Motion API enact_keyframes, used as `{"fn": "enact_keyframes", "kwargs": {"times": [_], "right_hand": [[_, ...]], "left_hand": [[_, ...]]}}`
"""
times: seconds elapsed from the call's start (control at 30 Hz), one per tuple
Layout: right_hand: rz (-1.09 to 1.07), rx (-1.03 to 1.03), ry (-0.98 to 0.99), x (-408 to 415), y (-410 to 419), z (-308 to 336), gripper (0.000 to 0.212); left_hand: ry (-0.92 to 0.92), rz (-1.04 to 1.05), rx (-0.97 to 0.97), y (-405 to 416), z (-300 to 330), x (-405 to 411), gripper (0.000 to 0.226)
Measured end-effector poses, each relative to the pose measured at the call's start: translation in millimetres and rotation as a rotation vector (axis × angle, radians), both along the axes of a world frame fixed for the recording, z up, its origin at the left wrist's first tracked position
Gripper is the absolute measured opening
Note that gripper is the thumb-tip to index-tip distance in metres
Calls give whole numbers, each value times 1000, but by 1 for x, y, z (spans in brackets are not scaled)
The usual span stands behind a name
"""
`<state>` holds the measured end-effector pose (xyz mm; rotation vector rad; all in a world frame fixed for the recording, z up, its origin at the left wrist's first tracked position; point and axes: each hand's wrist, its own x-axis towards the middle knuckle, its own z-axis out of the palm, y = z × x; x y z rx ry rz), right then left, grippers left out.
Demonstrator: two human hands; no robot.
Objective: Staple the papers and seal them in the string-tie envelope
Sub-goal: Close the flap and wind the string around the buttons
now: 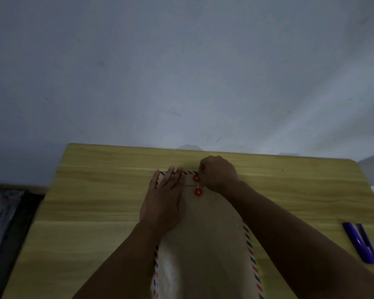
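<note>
A brown string-tie envelope point(203, 229) with a red-and-blue striped border lies lengthwise on the wooden table point(95, 190), its flap folded down at the far end. Two red buttons point(196, 178) point(198, 192) sit on the flap and body, with a thin string running between them. My left hand point(163, 201) lies flat on the envelope's upper left, fingers straight, pressing the flap. My right hand point(217, 172) is curled beside the upper button and pinches the string there. The papers are hidden from view.
A purple stapler point(361, 242) lies near the table's right edge. A grey wall rises behind the table's far edge. Dark floor and a grey plastic sheet point(0, 212) are at the left, beyond the table's side.
</note>
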<state>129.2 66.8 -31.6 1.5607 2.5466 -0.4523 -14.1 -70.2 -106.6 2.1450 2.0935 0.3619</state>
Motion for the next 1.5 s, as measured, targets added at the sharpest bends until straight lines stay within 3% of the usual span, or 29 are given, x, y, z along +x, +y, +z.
{"fn": "enact_keyframes", "kwargs": {"times": [0.23,0.33,0.43,0.7,0.87,0.97,1.17,1.33,1.5], "right_hand": [[97,38,-43,-20,-15,-10,15],[178,41,-5,-6,-29,-9,25],[240,41,80,19,-39,-9,21],[186,72,187,61,-50,-11,23],[454,296,42,78,-62,-10,9],[569,324,16,84,-72,-9,16],[530,221,-51,64,-91,-14,14],[502,230,-38,54,-94,-11,16],[471,256,-28,82,-94,-9,17]], "left_hand": [[25,4,-9,0,-1,0,61],[20,7,-4,0,1,0,63],[23,7,-23,0,4,1,65],[32,33,-52,1,5,4,63],[37,44,-40,1,5,5,63],[47,60,-40,2,5,7,63],[52,86,-63,0,9,12,64],[41,-10,-49,-6,9,4,68],[69,-91,-37,-17,8,-10,94]]}}
